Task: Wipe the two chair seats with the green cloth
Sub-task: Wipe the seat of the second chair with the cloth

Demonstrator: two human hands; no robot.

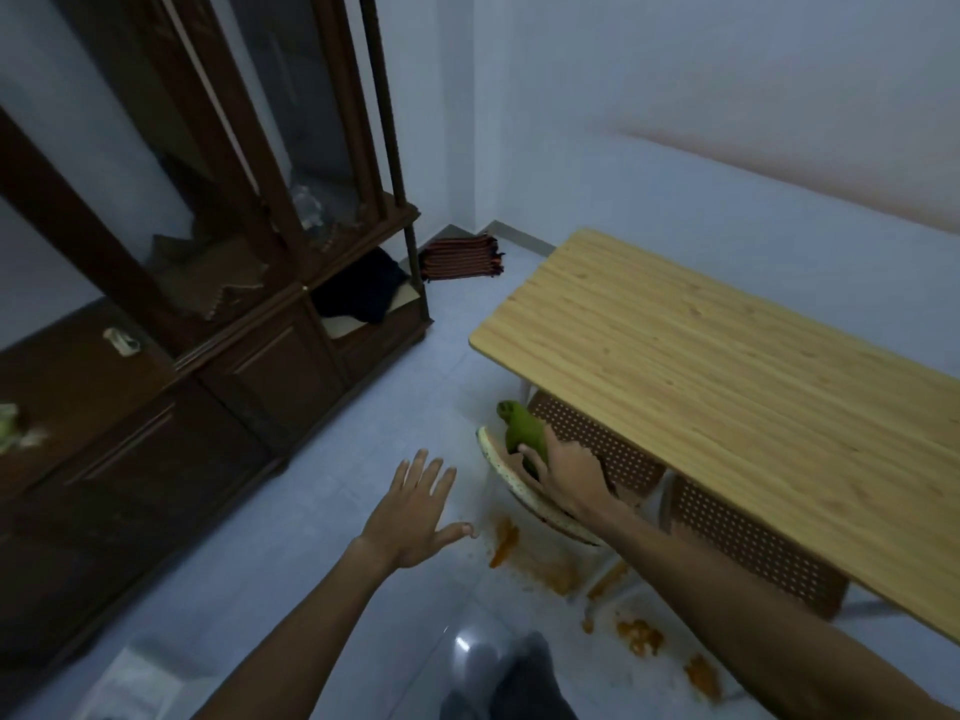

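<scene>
Two chairs with brown perforated seats are tucked under the wooden table. On the left chair's seat my right hand presses down on the bunched green cloth, just behind the chair's pale curved backrest. Most of the right chair's seat lies under the table's edge. My left hand hovers over the floor to the left of the chairs, fingers spread and empty.
A tall dark wooden cabinet with glass doors lines the left side. Orange stains spot the pale tiled floor below the chairs. A folded striped mat lies in the far corner. My dark-socked foot shows at the bottom.
</scene>
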